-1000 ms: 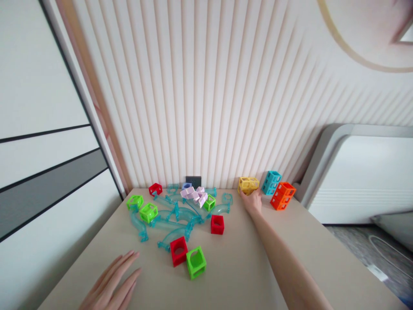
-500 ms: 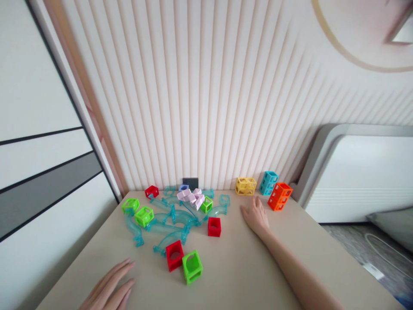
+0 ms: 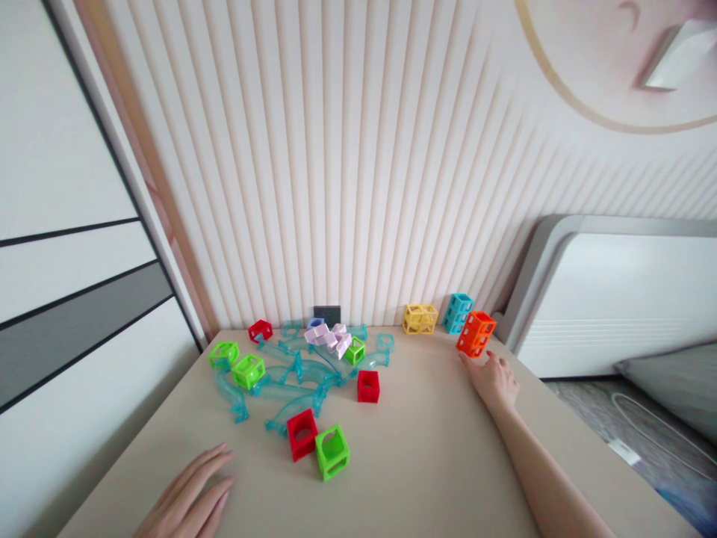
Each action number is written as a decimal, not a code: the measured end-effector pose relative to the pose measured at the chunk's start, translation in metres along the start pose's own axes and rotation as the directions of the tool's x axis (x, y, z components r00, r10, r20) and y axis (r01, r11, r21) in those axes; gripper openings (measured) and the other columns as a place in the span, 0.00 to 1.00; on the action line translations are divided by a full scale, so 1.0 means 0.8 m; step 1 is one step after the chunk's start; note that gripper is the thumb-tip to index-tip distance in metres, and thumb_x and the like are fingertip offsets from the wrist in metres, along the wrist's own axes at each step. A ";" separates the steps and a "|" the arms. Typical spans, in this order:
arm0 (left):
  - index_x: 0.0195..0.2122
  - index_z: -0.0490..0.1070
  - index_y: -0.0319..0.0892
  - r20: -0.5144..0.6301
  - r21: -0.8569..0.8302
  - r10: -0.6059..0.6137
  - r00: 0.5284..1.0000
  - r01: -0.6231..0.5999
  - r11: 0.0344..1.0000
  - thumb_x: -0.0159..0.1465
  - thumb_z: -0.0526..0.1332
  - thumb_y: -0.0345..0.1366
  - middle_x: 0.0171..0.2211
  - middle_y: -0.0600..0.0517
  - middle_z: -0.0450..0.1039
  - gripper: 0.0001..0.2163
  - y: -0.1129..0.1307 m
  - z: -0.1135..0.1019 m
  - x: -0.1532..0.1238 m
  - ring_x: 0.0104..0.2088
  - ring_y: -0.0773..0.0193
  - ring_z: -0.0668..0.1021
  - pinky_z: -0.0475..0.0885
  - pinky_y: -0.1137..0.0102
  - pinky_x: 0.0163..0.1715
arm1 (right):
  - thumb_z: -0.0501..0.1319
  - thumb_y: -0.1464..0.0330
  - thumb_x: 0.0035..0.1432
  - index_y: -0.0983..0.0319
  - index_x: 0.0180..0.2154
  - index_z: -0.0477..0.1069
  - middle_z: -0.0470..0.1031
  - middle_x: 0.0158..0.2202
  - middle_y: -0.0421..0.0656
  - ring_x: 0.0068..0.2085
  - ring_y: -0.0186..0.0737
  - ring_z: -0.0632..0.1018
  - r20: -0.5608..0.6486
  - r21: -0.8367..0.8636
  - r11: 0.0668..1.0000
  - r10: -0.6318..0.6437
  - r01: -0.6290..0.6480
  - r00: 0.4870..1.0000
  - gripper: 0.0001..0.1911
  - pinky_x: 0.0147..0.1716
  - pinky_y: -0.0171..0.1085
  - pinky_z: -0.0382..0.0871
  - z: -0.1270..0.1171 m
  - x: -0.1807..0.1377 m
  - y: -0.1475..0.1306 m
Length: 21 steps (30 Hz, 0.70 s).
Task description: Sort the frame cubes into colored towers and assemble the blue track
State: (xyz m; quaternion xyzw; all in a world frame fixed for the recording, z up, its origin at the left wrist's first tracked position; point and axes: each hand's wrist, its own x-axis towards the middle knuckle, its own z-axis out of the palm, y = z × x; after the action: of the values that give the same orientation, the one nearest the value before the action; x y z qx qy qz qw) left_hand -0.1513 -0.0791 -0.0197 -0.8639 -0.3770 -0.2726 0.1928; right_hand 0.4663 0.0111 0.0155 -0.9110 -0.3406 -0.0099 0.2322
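My right hand [image 3: 496, 381] is at the foot of an upright orange stack of cube frames [image 3: 476, 334]. Its thumb and fingers are apart at the stack's near lower edge, and I cannot tell whether they touch it. Just behind stands a blue stack of cube frames [image 3: 458, 313], with a yellow double cube frame [image 3: 420, 319] to its left. My left hand [image 3: 187, 493] rests on the table at the front left, fingers loosely stretched and holding nothing. To its right lie a red cube [image 3: 302, 434] and a green cube [image 3: 332, 451], side by side.
Translucent teal track pieces [image 3: 296, 373] are spread over the table's left half, with green cube frames [image 3: 249, 371] among them. Pale pink pieces [image 3: 330, 338] lie in a heap near the ribbed wall [image 3: 336, 187]. Another red cube [image 3: 368, 386] sits mid-table. A headboard [image 3: 616, 291] stands at right.
My right hand has moved right, from in front of the yellow frame to the base of the orange stack. My left hand has stayed put. The view has shifted slightly.
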 end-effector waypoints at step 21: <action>0.48 0.77 0.41 -0.004 0.092 -0.010 1.000 0.011 0.996 0.69 0.52 0.28 0.53 0.43 0.75 0.14 0.010 -0.036 0.105 0.58 0.52 0.73 0.63 0.54 0.63 | 0.52 0.43 0.59 0.68 0.57 0.70 0.72 0.54 0.64 0.54 0.67 0.75 -0.007 -0.101 0.992 -0.073 0.072 0.997 0.41 0.49 0.56 0.68 0.009 -0.002 0.006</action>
State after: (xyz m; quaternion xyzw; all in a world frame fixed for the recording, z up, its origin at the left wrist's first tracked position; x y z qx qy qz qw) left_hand -0.1069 -0.0541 0.0536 -0.8516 -0.3934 -0.2574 0.2316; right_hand 0.4669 0.0096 0.0069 -0.9086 -0.3711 -0.0405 0.1873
